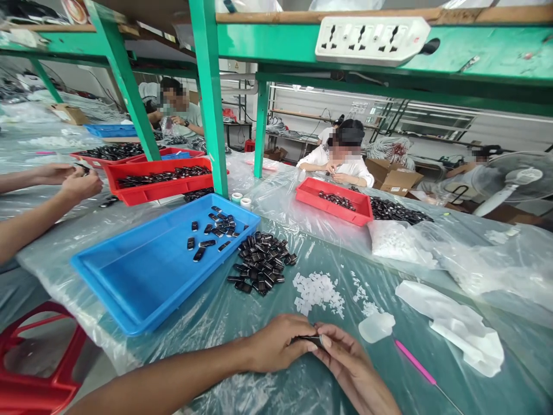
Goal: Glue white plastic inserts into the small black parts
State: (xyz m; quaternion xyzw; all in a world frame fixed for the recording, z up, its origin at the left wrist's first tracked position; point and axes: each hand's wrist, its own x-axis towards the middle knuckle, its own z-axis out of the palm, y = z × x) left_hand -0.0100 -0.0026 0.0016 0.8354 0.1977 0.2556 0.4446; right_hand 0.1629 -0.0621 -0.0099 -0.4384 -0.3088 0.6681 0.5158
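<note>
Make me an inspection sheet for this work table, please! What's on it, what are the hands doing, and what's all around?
Surface: green table under wrinkled clear plastic.
Job's things: small black piece in hand; pile of black pieces beside the blue tray, which holds more.
Clutter: white bits, pink-handled tool, crumpled white sheet.
Hands: left hand and right hand both grip the small black piece.
Cables: grey coils in back, maybe cable; power strip above.
Surroundings: co-worker in white, fan.
</note>
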